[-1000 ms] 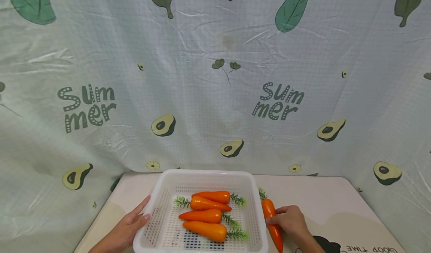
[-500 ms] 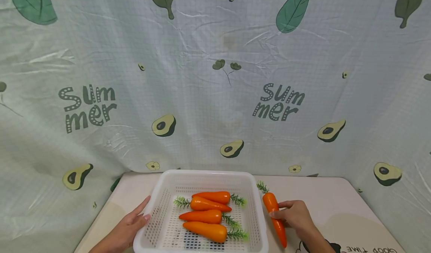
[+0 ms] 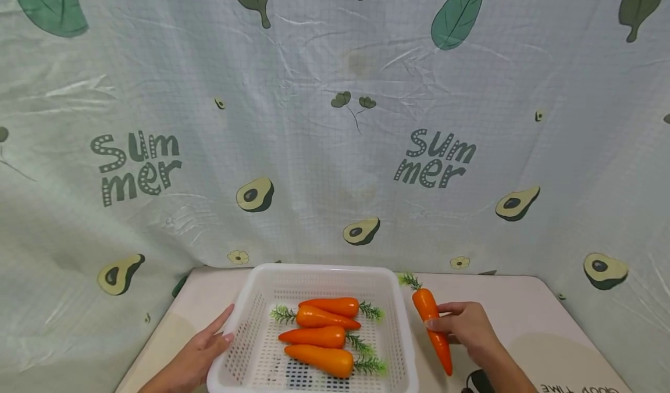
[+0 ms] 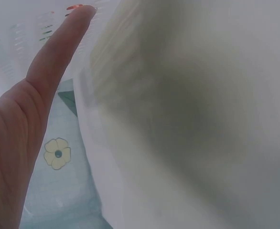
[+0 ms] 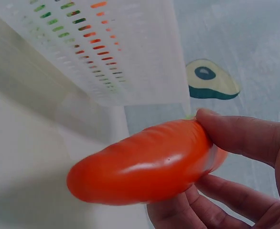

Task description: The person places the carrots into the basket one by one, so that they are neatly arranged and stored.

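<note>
In the head view, my right hand (image 3: 468, 326) pinches an orange carrot (image 3: 431, 329) between thumb and fingers, to the right of a white plastic basket (image 3: 405, 335). Its green leafy top points toward the back, the tapered tip toward the front right. The right wrist view shows the carrot (image 5: 145, 164) close up, with the thumb on one side and fingers underneath. My left hand (image 3: 196, 352) touches the basket's left side with fingers extended. One straight finger (image 4: 59, 52) lies along the perforated wall in the left wrist view.
Several carrots (image 3: 319, 358) with green tops lie side by side in the basket. A pale table (image 3: 513, 306) supports it, with printed lettering (image 3: 581, 389) at the front right. Behind hangs a curtain (image 3: 314, 149) patterned with avocados and leaves.
My right hand has lifted the carrot from beside the basket and moved it slightly right and toward the back. The left hand and the basket have stayed in place.
</note>
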`<state>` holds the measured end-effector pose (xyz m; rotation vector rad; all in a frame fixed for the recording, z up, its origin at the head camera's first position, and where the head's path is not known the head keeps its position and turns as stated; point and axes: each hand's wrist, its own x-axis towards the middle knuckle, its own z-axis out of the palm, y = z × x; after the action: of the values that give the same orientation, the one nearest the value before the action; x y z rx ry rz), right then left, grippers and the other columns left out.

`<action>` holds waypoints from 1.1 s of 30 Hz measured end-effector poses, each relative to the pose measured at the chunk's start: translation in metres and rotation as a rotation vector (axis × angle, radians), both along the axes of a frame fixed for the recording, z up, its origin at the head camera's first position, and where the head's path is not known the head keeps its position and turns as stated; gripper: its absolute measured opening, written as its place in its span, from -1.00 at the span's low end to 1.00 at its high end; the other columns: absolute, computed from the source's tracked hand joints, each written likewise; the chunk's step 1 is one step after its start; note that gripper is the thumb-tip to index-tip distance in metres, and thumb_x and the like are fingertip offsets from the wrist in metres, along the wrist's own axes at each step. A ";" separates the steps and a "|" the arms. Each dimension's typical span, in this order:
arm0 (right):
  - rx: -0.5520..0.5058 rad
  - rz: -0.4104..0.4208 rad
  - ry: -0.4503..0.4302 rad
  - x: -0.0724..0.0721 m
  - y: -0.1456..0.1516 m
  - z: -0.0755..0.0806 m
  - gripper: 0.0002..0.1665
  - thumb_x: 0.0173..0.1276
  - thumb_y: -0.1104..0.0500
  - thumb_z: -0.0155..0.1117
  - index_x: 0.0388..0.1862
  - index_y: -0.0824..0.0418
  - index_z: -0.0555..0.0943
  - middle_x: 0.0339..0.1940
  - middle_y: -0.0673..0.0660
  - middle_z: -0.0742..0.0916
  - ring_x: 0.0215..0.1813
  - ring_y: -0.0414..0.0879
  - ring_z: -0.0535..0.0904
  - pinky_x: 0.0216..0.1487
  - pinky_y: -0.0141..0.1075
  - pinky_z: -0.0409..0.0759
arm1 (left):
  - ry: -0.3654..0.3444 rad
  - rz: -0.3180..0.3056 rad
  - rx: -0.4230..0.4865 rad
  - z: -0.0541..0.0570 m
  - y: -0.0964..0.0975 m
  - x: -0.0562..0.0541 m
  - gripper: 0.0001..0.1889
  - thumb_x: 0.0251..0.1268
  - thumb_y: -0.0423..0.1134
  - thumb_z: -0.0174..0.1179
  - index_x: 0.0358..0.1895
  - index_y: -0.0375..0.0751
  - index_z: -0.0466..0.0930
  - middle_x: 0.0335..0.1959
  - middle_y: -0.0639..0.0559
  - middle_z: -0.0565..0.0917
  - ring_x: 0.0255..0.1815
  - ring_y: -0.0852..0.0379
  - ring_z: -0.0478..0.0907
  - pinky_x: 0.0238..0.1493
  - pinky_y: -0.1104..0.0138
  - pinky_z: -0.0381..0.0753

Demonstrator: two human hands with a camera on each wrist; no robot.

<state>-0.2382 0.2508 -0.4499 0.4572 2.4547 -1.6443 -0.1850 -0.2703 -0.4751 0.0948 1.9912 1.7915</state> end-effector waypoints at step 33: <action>-0.019 0.104 0.067 0.000 -0.015 0.023 -0.41 0.12 0.25 0.64 0.11 0.47 0.69 -0.12 0.23 0.81 -0.24 0.01 0.77 -0.15 -0.07 0.83 | -0.006 -0.002 0.002 0.002 0.000 0.000 -0.12 0.72 0.00 -0.06 0.69 -0.04 -0.54 0.62 -0.61 -0.15 0.30 -0.28 0.59 0.05 -0.21 0.74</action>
<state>-0.2377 0.2357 -0.4264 0.2712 2.4618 -1.6654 -0.1845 -0.2707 -0.4731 0.0926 1.9847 1.7904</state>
